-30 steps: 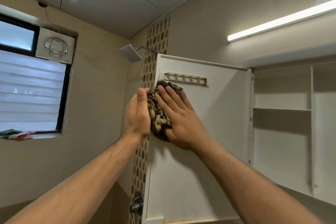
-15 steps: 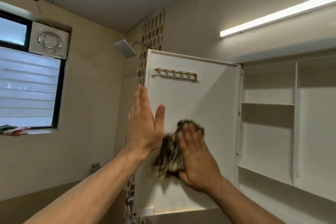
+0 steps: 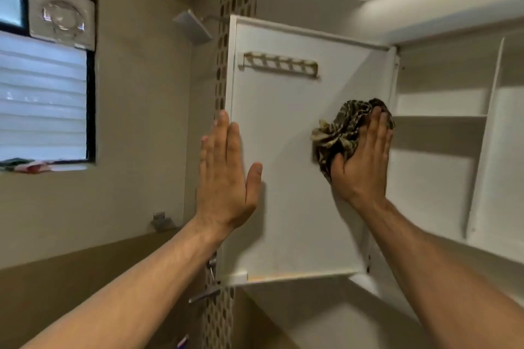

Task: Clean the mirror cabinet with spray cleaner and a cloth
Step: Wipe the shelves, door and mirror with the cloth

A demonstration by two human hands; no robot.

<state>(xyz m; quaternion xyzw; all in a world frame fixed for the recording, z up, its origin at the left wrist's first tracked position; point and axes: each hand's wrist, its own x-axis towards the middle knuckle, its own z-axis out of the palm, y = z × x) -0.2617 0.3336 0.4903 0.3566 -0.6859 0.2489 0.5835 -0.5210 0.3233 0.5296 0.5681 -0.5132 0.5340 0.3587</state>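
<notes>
Two hands on upright open door (image 3: 289, 178): left hand (image 3: 224, 178) flat, right hand (image 3: 363, 161) pressing bunched cloth (image 3: 340, 127).

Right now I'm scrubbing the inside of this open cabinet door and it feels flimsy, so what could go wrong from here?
The right hand pushes the cloth close to the hinge side of the door, so hard pressure could strain the hinges. The left hand only braces the free edge flat, without a grip, so the door could swing away. Wiping upward, the cloth might snag the hook rail.
</notes>
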